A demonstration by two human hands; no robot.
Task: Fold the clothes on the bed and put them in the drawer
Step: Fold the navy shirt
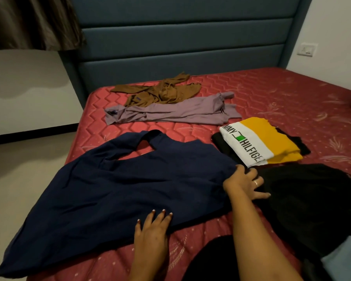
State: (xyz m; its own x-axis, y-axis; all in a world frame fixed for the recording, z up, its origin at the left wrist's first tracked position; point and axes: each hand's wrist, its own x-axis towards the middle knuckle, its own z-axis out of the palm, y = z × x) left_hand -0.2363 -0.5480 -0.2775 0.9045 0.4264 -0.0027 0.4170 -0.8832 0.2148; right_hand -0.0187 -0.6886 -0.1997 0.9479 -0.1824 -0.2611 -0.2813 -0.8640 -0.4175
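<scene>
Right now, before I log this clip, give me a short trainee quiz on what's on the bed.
1. Multiple choice: the left hand rests flat on which item? A) a green towel B) the navy shirt C) a white pillow
2. True or false: the folded Tommy Hilfiger T-shirt lies on top of a folded black garment.
3. Fill in: the garment lying nearest the headboard is the ____ shirt.

Key: 1 B. 2 true. 3 brown; the brown shirt lies crumpled, not folded.
</scene>
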